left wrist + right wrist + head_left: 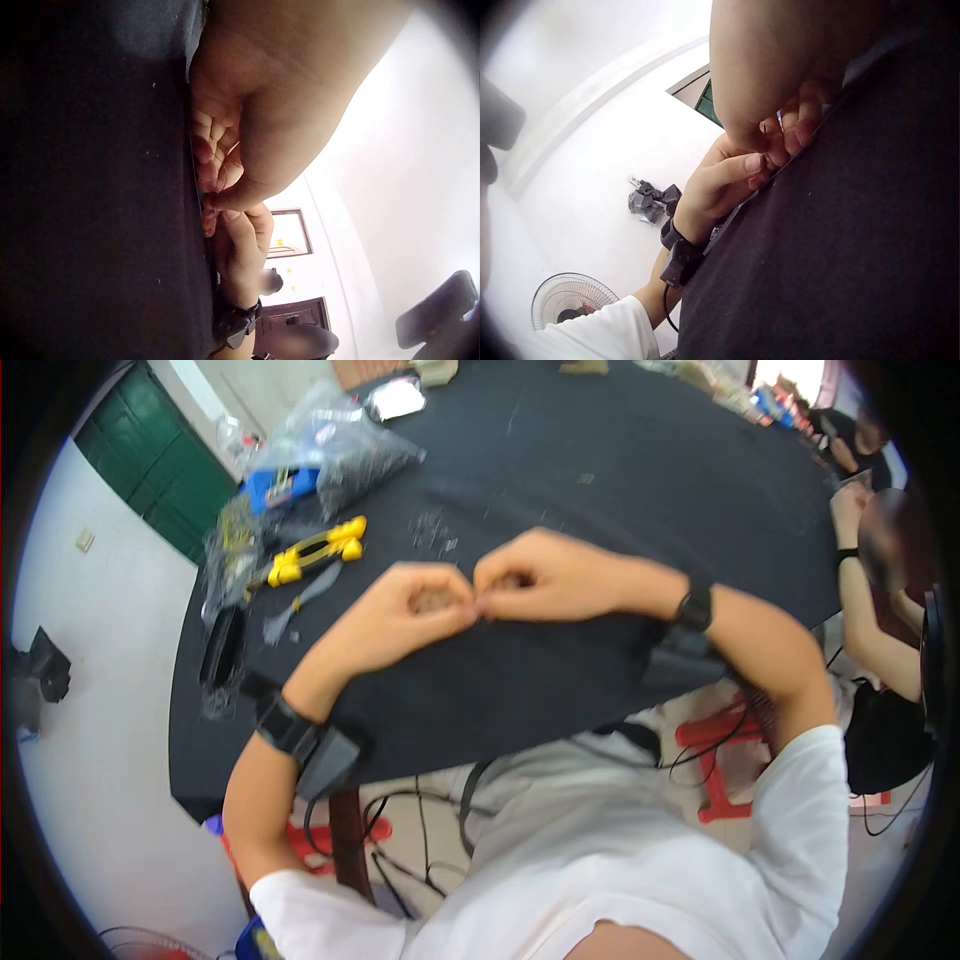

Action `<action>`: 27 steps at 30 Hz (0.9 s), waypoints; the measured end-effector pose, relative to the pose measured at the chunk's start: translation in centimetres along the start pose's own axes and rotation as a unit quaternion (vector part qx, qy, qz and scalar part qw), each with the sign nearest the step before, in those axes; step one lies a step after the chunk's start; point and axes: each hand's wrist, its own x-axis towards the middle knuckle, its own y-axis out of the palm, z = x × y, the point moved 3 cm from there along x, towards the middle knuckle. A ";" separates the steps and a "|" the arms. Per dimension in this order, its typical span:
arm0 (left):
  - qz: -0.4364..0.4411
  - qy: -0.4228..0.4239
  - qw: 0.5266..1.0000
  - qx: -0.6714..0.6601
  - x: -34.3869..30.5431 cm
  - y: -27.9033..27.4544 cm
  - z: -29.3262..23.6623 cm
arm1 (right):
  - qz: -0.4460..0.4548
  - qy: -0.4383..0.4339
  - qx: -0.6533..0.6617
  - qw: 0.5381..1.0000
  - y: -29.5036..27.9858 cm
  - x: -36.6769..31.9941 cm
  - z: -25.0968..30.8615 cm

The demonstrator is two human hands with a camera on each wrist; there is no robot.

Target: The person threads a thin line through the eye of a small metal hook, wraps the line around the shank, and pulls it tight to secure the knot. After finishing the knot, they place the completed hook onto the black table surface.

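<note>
My left hand [385,615] and right hand [560,575] meet at their fingertips, low over the black-covered table [620,470]. Thumb and fingers are pinched together on both. A fine wire-like strand [226,166] curves by the left fingers in the left wrist view. From the right wrist, a short dark end of strand [764,130] shows at the pinched fingers; the rest is hidden behind them. To the left of the left hand lie yellow-handled pliers [320,550] and a small grey brush-like item [300,603].
Small clear bits [430,532] are scattered beyond the left hand. A clear plastic bag [345,435], a blue item [280,488] and a black case [222,645] line the table's left side. Another person [875,590] sits at the right edge.
</note>
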 end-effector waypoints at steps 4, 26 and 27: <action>-0.013 0.000 0.999 0.046 -0.3 0.1 -0.6 | 0.000 0.016 -0.002 1.000 0.0 -0.2 0.6; -0.076 0.014 0.995 -0.061 -0.3 -0.4 -0.1 | -0.040 0.049 0.114 0.991 -0.3 -0.1 -0.4; -0.085 0.015 0.994 -0.069 -0.2 -0.5 0.0 | -0.038 0.041 0.126 0.990 -0.2 -0.1 -0.9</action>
